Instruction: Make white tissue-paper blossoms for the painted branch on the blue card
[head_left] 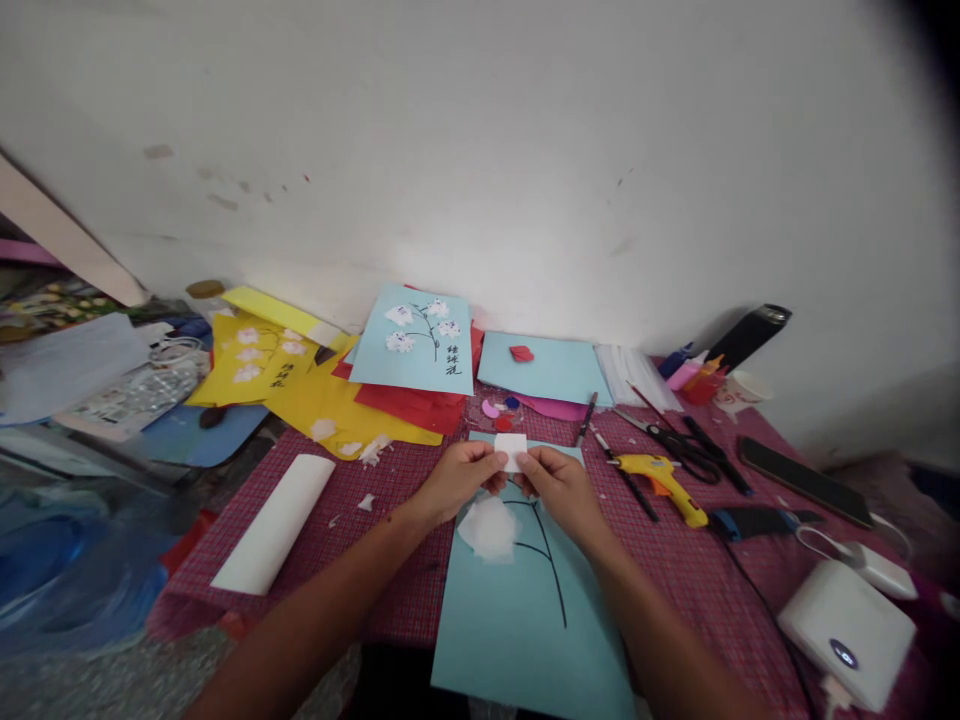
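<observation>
A small white paper square (511,451) is pinched between both hands above the top of a light blue sheet. My left hand (466,474) grips its left edge and my right hand (553,478) its right edge, with the fingers of both closed. The light blue sheet (517,635) lies below on the table and bears black drawn branches (551,565). On its upper left part rests a pile of thin white paper pieces (491,530), just under my left hand. Part of the drawing is hidden behind my hands.
A white roll (276,525) lies at the left. A yellow glue gun (664,485), scissors (675,442) and a white box (847,632) are at the right. A finished flower picture (414,340) leans at the back on red and yellow paper (337,405).
</observation>
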